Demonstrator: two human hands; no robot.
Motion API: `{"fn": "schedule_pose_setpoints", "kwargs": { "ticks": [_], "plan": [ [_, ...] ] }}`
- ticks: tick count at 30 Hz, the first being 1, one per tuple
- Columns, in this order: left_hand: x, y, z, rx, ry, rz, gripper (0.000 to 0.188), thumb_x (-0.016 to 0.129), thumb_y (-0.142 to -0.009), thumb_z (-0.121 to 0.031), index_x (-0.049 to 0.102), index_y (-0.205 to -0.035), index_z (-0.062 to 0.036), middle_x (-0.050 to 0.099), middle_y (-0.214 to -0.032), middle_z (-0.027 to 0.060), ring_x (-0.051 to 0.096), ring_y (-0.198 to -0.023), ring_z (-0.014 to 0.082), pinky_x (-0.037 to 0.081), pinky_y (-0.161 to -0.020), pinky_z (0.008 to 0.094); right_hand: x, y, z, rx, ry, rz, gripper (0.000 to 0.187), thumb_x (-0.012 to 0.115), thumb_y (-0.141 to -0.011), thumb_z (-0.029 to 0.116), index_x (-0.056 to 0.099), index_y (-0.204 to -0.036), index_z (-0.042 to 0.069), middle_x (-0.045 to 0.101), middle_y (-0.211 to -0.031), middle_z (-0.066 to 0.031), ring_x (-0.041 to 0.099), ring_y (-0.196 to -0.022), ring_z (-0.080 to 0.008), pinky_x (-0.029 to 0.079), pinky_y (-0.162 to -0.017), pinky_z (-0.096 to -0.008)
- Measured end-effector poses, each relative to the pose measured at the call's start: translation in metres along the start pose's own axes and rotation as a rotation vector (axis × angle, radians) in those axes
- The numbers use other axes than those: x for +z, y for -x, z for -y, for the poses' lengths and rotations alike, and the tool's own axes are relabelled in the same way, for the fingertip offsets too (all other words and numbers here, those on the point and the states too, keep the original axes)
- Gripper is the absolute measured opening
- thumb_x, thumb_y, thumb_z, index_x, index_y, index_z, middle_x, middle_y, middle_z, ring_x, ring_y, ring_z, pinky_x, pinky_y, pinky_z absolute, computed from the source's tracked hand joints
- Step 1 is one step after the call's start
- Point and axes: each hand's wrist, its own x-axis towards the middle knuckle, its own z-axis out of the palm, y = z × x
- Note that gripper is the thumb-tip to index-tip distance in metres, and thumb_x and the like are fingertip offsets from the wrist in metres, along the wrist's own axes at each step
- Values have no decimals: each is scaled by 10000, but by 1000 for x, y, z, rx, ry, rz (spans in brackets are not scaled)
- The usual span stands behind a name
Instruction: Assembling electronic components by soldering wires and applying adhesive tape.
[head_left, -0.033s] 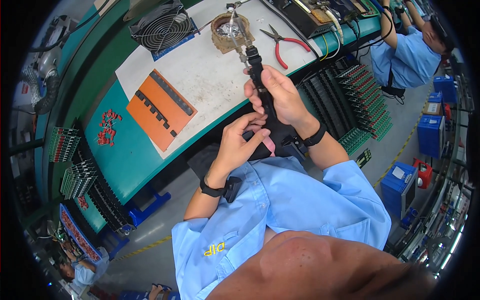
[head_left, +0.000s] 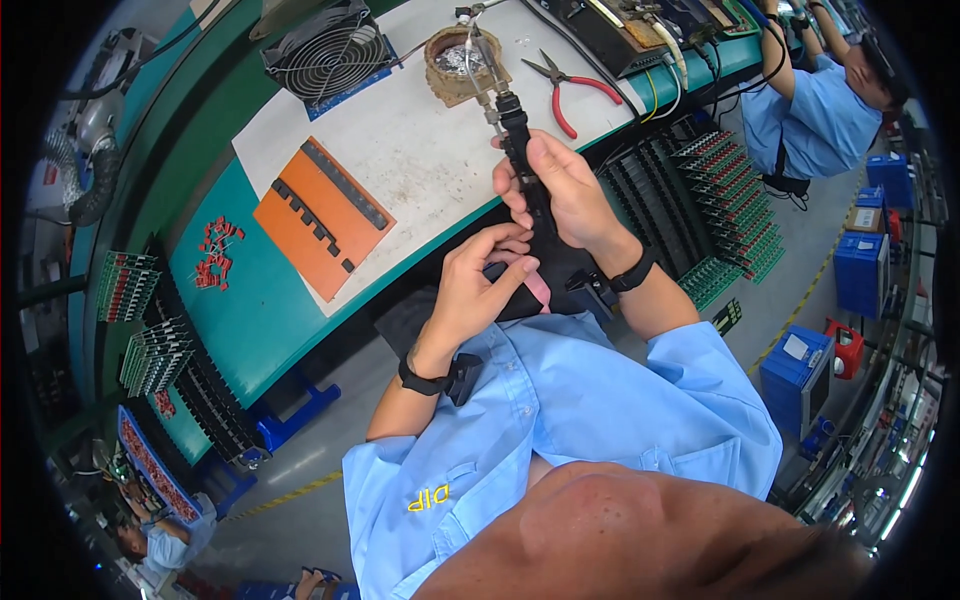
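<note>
My right hand [head_left: 570, 190] is wrapped round the black handle of a soldering iron [head_left: 513, 125]. Its metal front end, with thin metal tubes, reaches over a round, crusty beige pot [head_left: 440, 85] that has shiny silvery bits inside. Lower down, close to my body, my left hand [head_left: 475, 280] has its fingers bent and thumb pressed in beside the handle's rear end. A pink strip [head_left: 538, 290] hangs from under the left thumb; exactly what those fingers grip is hidden. Red-handled pliers [head_left: 562, 85] lie with jaws spread, right of the pot.
An orange board [head_left: 318, 222] with black strips lies on the white sheet [head_left: 420, 170]. Left of it are loose red components [head_left: 215, 250]. A caged fan [head_left: 330, 62] stands behind. Racks of green circuit boards [head_left: 735, 195] flank the bench; a co-worker [head_left: 810, 115] is at far right.
The iron and my right hand have shifted very slightly to the right and toward me. My left hand keeps its place, and both grips look the same.
</note>
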Motion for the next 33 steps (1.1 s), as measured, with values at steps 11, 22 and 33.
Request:
{"fn": "schedule_pose_setpoints", "kwargs": {
  "ticks": [11,22,33],
  "plan": [
    [-16,6,-9,-8,177,-28,337,684,-907,-27,584,-1218,56,679,-1078,133,664,-938,141,533,-858,283,-8,-5,21,6,386,-53,428,443,-1069,277,500,-1382,-10,609,-1007,-55,544,-701,-89,485,-593,-230],
    [-32,21,-4,-11,187,-16,293,669,-922,-40,602,-1193,48,698,-1017,119,674,-929,161,529,-859,290,0,-38,53,-68,823,-148,416,462,-1054,195,479,-1407,-25,653,-964,-48,579,-645,-86,497,-583,-227],
    [-76,55,-5,-185,-63,256,276,643,-950,-106,604,-1194,17,695,-944,79,665,-895,130,516,-824,264,-3,-96,52,-217,1468,-286,377,560,-1000,296,591,-1239,7,670,-739,-82,582,-565,-105,469,-541,-280]
  ]
}}
